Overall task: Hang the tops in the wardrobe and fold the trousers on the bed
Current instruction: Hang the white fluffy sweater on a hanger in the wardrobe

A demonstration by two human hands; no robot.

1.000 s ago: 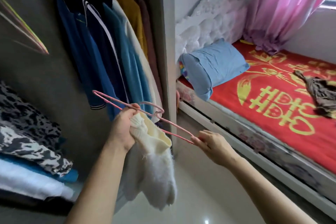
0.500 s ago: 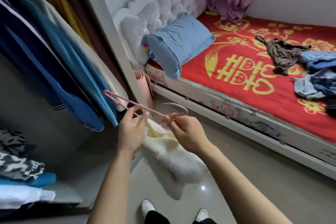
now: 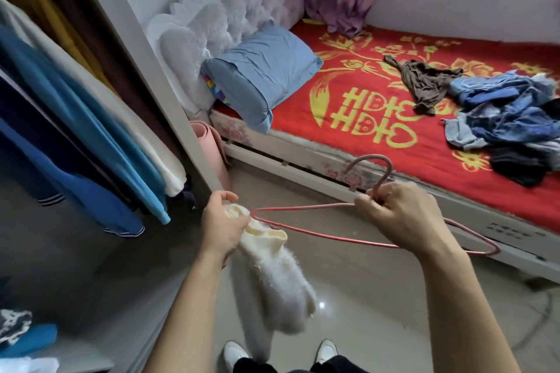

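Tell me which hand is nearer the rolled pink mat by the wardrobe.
Left. The left hand, gripping the white top, is in front of the mat; the right hand, holding the pink hanger, is farther, beside the bed.

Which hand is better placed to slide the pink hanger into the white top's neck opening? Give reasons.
Probably the right hand: it grips the pink hanger below its hook, with the hanger's tip at the collar. The left hand holds the white top.
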